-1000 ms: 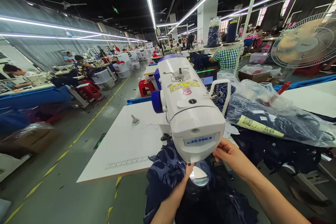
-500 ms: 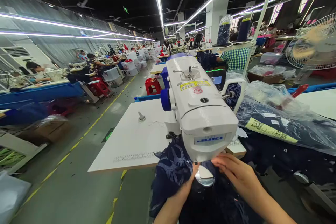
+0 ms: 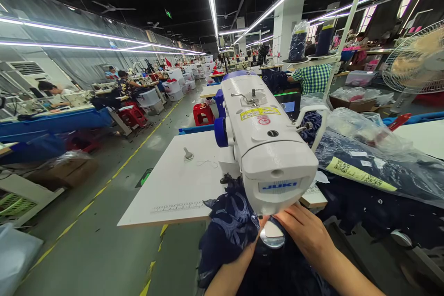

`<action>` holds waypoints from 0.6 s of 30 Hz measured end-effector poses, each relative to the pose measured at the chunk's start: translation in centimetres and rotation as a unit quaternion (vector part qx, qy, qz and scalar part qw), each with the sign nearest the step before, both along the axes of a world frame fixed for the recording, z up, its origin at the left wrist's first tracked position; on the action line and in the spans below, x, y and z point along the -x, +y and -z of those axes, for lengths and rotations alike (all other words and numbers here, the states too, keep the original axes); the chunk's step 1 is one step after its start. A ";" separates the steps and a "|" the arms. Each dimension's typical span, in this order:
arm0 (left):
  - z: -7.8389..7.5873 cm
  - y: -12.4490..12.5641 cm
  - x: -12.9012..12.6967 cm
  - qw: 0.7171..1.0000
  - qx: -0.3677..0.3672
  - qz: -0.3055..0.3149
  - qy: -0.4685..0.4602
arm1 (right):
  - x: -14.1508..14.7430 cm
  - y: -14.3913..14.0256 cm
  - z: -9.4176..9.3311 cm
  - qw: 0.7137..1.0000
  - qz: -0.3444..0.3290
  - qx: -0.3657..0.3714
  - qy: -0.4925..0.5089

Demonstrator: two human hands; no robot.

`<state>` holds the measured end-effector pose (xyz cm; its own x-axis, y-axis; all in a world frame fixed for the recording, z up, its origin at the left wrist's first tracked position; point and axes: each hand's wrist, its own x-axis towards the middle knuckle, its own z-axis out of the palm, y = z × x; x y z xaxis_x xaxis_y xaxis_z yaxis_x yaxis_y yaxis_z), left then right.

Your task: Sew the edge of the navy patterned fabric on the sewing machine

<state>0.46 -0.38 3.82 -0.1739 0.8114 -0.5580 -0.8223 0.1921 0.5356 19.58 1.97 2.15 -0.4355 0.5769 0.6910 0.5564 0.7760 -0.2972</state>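
- The navy-blue soft cloth with pale swirling patterns [image 3: 231, 222] is lying bunched against the left side of the white, rounded sewing-machine head [image 3: 277, 162]; it is spilling over the near edge of the white flat tabletop [image 3: 180, 171] and hanging toward the person; darker cloth is also showing below, around the shiny silver rounded plate [image 3: 274, 242].
- The bare left hand [image 3: 257, 236] is reaching up beside that plate, close against the cloth; its fingertips are disappearing under the machine head, so I cannot tell whether they are pinching anything.
- The bare right hand [image 3: 301, 224] is arching in from the other side, its visible fingers lying close together; their tips are also hiding under the head, so their grip cannot be told.
- The cloth is looking light, limp and foldable, more likely to bunch or slide than to break; flat fingertips on a single layer near the plate would probably be controlling it best, while the loose folds would be giving a poor hold.
- The visible bunch is running lengthwise from beneath the machine down toward the person; its lower part is pointing at the floor; its far end is staying hidden, so its full axis is remaining uncertain.
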 end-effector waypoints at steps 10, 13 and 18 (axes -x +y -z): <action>1.7 3.0 -1.3 0.988 0.030 0.016 -0.150 | 0.4 3.4 -2.7 0.870 -0.065 0.456 0.176; 1.9 2.8 -1.2 0.990 0.030 0.028 -0.135 | 0.2 4.0 -3.3 0.852 -0.110 0.477 0.186; 2.0 1.7 -1.1 0.998 0.021 0.045 -0.028 | 0.1 3.7 -2.8 0.850 -0.114 0.482 0.177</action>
<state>1.56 1.35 1.81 -0.0682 0.7978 -0.5991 -0.8295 0.2883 0.4784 19.49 5.65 4.98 -0.4763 0.8775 0.0558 0.1674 0.1528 -0.9740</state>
